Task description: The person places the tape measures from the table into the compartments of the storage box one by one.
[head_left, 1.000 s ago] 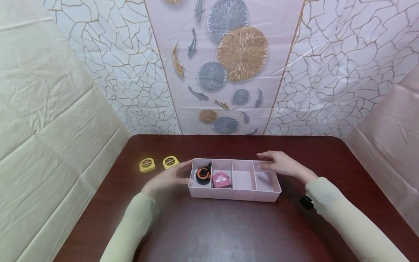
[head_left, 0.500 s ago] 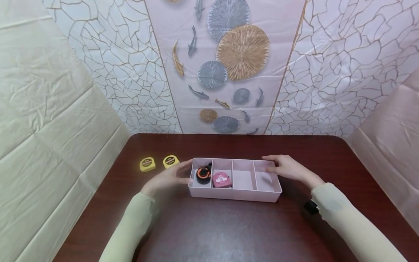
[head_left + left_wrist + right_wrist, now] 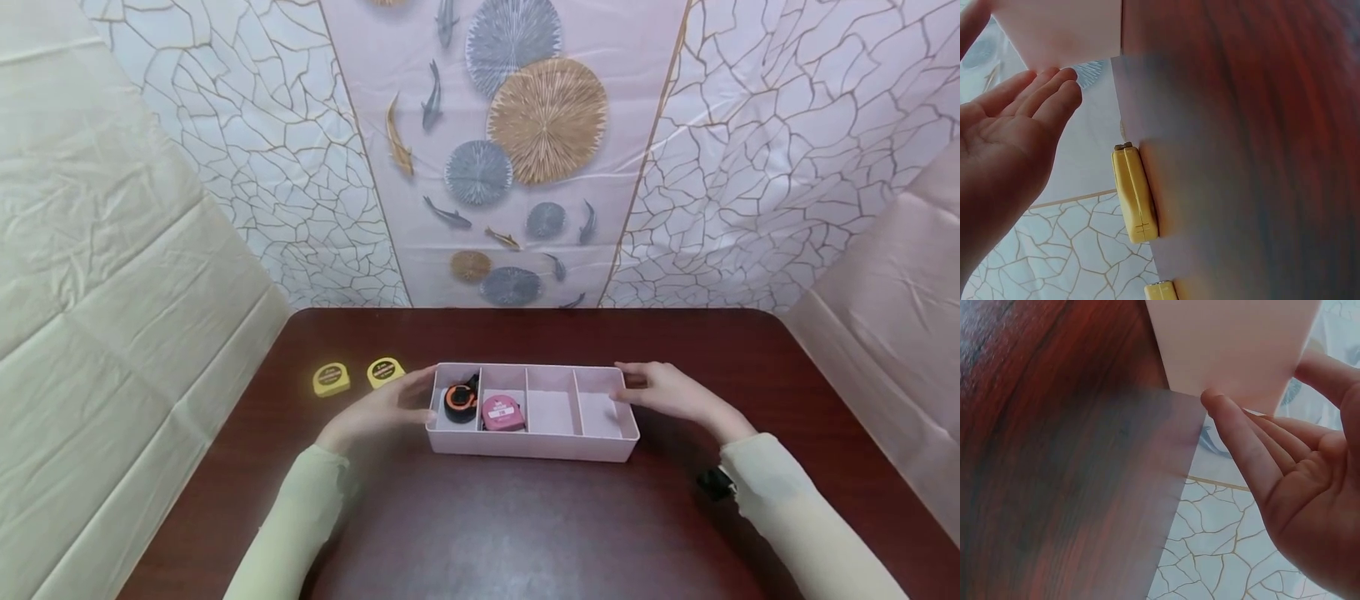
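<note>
A pale pink tray [image 3: 532, 447] with several compartments lies across the table. Its leftmost compartment contains a black and orange tape measure [image 3: 461, 400], and the one beside it a pink tape measure [image 3: 502, 413]. At the left end, my left hand [image 3: 378, 412] holds the tray with thumb near the front and fingers toward the back corner. My right hand [image 3: 671, 392] grips the right end; the thumb overlaps the rim there. In the right wrist view, fingertips [image 3: 1212, 399] sit right at the outer wall. The left wrist view has the fingers at the tray's edge.
Two yellow tape measures, one farther left [image 3: 331, 379] and one [image 3: 386, 371] just behind my left hand, rest on the dark red-brown table [image 3: 480, 508]. Patterned cloth [image 3: 517, 192] hangs behind the table, and plain cloth [image 3: 127, 333] borders the left side.
My right hand has moved from over the rightmost compartment outward to the tray's right end. The left hand keeps its place on the left end, and the tape measures stay put.
</note>
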A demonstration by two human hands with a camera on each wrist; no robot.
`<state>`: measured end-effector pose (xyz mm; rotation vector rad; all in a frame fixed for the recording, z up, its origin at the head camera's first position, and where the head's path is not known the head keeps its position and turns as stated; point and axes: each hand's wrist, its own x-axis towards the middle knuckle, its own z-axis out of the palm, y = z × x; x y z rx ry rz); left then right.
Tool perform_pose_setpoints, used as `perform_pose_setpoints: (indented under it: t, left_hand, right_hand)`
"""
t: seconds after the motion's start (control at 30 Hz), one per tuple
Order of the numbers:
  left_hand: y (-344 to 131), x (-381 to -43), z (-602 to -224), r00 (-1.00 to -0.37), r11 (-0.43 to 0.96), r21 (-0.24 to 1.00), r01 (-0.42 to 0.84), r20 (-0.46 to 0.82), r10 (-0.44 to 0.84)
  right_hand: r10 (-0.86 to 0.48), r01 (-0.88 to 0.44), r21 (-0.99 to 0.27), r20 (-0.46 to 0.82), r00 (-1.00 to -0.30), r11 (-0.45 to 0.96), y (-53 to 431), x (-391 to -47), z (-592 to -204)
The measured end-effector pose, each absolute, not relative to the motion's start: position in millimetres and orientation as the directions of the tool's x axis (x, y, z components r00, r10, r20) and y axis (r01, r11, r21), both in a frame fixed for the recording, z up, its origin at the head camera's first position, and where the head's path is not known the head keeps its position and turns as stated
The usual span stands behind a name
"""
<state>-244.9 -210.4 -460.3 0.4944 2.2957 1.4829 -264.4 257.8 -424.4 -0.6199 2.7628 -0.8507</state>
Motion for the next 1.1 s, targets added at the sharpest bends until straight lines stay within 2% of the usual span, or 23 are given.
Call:
perform_pose_setpoints:
  t: [0.17, 0.5, 1.1]
  left_hand:
    - [-211, -244, -459, -0.873, 0.388, 0.917, 0.098, -0.108, 0.476]
    - [-210, -244, -459, -0.867, 0.375, 0.921, 0.109, -0.097, 0.489]
    - [-210, -243, -460, -0.87, 0.37, 0.925, 0.084, -0.113, 0.48]
  right_hand:
    - [-0.417, -0.321, -0.571, -0.042, -0.908, 0.756, 256, -259, -426]
    - [-0.368, -0.352, -0.499, 0.07, -0.927, 0.792, 246, -251, -435]
    - [-0.329, -0.344, -0.559, 0.132, -0.935, 0.755, 247, -249, -443]
